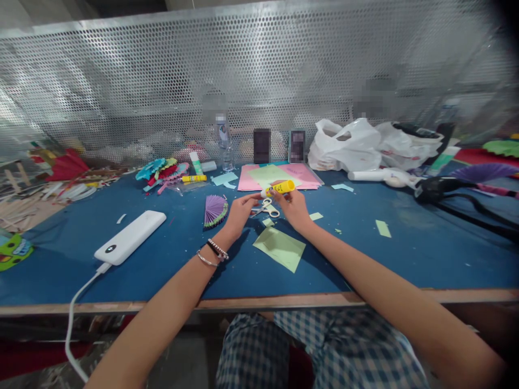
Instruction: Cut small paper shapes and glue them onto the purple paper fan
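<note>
My right hand (293,204) is closed around a yellow glue stick (287,187), held nearly level with its white end pointing left. The fingers of my left hand (242,210) are pinched together at that white end; what lies between them is hidden. Scissors with cream handles (271,213) lie just below the two hands, their blades pointing left. Closer to me, a light green paper sheet (280,248) rests on the blue table. A purple pleated paper fan (214,209) with a green edge is left of my left hand.
A white power bank (130,237) with a cable lies at left. Pink paper sheets (247,179) are stacked behind my hands. Farther back stand a water bottle (227,154) and white plastic bags (344,146). Black straps (466,208) lie at right, green paper scraps (383,228) nearer.
</note>
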Available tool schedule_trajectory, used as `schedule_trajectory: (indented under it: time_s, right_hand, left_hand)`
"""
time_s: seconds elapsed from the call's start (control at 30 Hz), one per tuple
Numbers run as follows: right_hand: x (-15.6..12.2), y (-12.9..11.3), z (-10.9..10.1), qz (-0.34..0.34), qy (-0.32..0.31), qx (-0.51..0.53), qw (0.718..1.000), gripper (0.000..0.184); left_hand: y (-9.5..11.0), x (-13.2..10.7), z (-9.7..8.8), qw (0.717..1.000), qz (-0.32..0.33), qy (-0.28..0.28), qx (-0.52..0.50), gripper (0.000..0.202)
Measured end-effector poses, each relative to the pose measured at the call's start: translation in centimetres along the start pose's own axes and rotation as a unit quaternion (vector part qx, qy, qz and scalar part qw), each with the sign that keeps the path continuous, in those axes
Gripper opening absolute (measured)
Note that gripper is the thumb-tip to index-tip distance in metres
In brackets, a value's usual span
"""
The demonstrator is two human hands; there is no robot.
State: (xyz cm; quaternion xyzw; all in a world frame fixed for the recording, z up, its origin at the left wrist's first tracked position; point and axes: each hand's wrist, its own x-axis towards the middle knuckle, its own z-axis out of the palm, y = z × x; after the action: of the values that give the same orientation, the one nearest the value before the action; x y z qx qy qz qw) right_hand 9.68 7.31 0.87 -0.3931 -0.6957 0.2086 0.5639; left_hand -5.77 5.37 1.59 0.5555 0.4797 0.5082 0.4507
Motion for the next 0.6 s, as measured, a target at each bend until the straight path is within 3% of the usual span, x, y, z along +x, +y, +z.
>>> schedule_trajectory:
  time_s: [0.37, 0.6]
  right_hand:
    - [0.05, 0.07, 0.00, 0.013, 0.008, 0.011, 1.000, 0.041]
    - [-0.17, 0.05, 0.05, 0.012, -0.006, 0.012, 1.000, 0.040]
  left_hand:
    - [-0.22, 0.09, -0.34, 0.990, -0.023, -0.025, -0.139, 0.032]
    - [0.08, 0.13, -0.25, 0.996, -0.026, -0.018, -0.083, 0.032]
